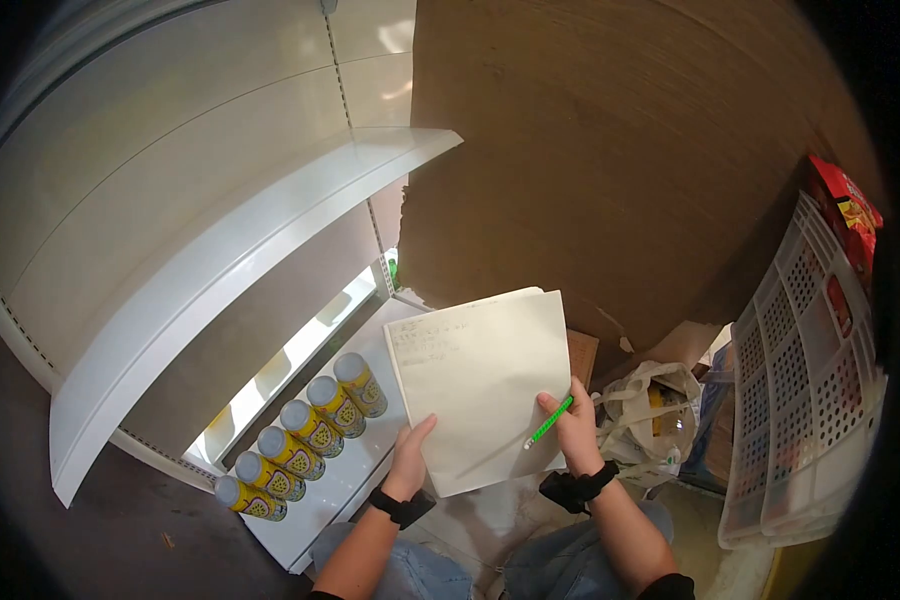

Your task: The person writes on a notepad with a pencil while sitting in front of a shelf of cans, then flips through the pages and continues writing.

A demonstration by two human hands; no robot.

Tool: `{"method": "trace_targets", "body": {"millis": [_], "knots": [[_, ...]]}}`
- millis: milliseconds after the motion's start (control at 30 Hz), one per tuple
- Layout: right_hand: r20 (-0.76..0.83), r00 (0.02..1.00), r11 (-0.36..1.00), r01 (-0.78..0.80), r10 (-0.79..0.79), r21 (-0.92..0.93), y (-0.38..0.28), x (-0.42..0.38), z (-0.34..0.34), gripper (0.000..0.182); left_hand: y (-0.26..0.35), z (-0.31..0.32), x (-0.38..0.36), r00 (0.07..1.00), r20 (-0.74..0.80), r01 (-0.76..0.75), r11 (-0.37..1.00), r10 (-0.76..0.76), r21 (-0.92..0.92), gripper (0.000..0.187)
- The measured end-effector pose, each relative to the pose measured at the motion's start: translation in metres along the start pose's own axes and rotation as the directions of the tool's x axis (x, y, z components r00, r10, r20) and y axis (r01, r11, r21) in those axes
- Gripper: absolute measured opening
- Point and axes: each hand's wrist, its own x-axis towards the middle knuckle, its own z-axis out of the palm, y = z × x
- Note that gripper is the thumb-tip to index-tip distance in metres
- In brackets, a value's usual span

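A pad of white paper (485,400) with faint handwriting near its upper left is held up in front of my knees. My left hand (407,460) grips its lower left edge, thumb on the front. At the lower right edge my right hand (573,430) holds the paper together with a green pencil (550,422), which slants across the sheet. Both wrists wear black bands. To the left of the paper, several yellow cans with grey tops (310,428) stand in a row on the bottom shelf (375,455).
An upper white shelf (240,240) juts out at the left. Brown cardboard (610,160) stands behind the paper. At the right are a cloth bag (650,410), a white perforated crate (795,380) and a red packet (845,210).
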Motion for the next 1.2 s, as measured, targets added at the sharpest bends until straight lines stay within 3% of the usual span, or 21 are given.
{"method": "trace_targets", "body": {"millis": [1200], "knots": [[-0.045,0.999,0.999,-0.017,0.015,-0.050,0.0023,0.0020,-0.0003,0.022,0.0012,-0.0048,0.0007,0.999,0.033,0.014,0.998,-0.016,0.054,0.037]]}}
